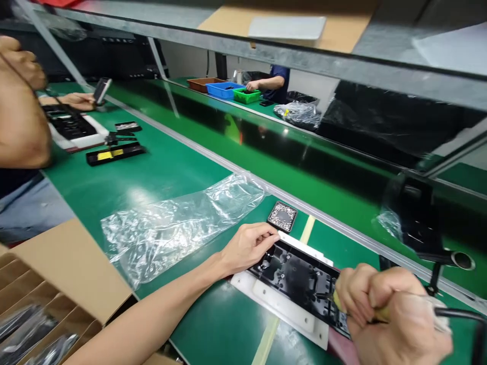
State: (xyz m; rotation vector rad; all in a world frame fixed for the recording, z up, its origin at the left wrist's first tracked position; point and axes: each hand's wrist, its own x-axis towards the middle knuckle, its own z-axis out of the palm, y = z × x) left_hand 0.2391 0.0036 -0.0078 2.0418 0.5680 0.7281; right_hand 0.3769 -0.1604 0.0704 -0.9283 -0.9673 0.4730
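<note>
While the left hand (249,246) rests on the near end of the black part (292,271), the right hand (388,309) is a tight fist around a tool (378,315). The left hand is loose. Its fingers bend down and the tips touch the top edge of the part, and they wrap around nothing. I cannot tell if a tiny thing sits under the tips.

The tool has a yellow grip, and only a bit of it shows between the fingers. Its tip points down at the far end of the black part. A dark cord (456,313) comes out past the fist to the right.

The black part lies on a white base (281,309). The base lies flat on the green table (152,172), right in front of the person. A small dark tray (282,216) sits just past the left hand, with tiny shiny bits in it.

A clear bag (171,223) lies crumpled on the table to the left. A brown box (72,268) stands open at the near left corner.

Further left, another person's arm (19,116) is bent over the table. Well apart at the back, one more person (272,83) has a hand in a green bin (246,95), beside a blue bin (224,89).
</note>
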